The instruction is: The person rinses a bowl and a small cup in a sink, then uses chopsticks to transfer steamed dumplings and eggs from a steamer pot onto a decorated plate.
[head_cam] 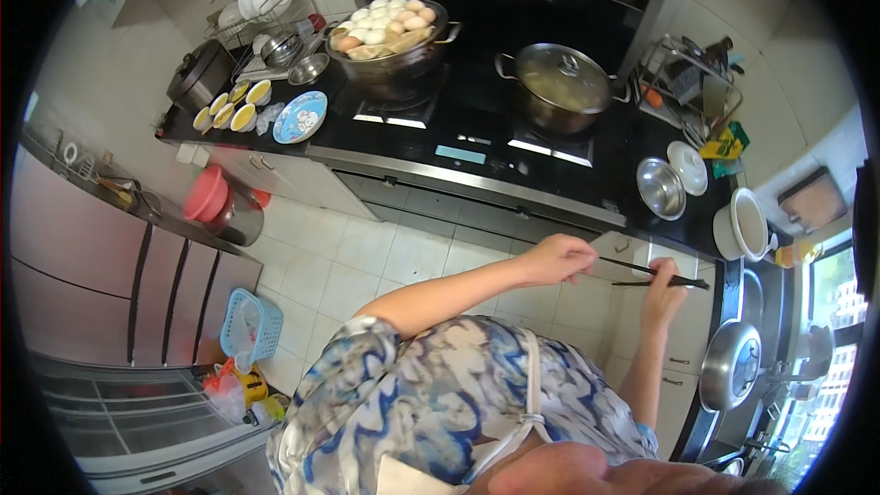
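Observation:
My right hand (665, 295) grips a pair of dark chopsticks (639, 267) in front of the lower cabinets, their thin ends spread apart and pointing left. Close to the tip of the upper chopstick is my left hand (560, 259), fingers bent; whether they pinch the tip or only come near it is unclear. Beyond my hands, on the black gas stove (474, 103), stands a lidded steel pot (567, 86) with pale food visible through its glass lid. On the stove's left burner, a large dark pot (392, 69) is heaped with white and brown eggs (385, 22).
Left on the counter are several bowls of yellow liquid (243, 117), a blue patterned plate (300, 117) and a dish rack (268, 14). Rightward are a steel bowl (661, 188), a white lid (687, 168), a white pot (741, 225) and the sink (753, 292). A blue basket (252, 326) stands on the floor.

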A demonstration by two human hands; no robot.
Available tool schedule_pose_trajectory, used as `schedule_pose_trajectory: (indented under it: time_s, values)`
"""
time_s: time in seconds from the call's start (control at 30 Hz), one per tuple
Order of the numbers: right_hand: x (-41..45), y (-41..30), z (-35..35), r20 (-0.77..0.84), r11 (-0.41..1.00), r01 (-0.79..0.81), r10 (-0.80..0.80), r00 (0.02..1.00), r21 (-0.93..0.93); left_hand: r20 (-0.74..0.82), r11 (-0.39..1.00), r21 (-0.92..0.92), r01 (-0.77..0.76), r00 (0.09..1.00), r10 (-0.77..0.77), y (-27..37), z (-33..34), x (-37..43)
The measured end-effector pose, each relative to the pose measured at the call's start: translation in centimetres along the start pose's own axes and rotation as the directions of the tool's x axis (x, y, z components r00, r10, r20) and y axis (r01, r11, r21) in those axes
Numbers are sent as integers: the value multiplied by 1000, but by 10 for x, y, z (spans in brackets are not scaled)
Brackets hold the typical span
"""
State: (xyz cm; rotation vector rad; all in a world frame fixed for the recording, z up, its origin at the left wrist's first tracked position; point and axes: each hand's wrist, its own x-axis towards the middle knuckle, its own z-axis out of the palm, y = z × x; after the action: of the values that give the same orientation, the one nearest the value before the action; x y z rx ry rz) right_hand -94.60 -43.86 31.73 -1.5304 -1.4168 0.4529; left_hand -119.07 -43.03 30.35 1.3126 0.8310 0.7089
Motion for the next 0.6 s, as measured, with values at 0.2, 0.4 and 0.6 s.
schedule_pose_trajectory:
  time_s: [0.2, 0.4, 0.6]
  values:
    - [-58, -154, 208, 184, 888, 147, -247, 951, 435, -359, 993, -118, -17, 933, -27, -22, -186, -174]
    - [-84, -252, 317, 344, 814, -83, -148, 927, 575, -543, 966, -246, -82, 837, -67, -18, -300, -266]
    - [-41, -284, 382, 415, 631, -143, -307, 857, 762, -590, 972, -223, -73, 804, -75, -11, -379, -275]
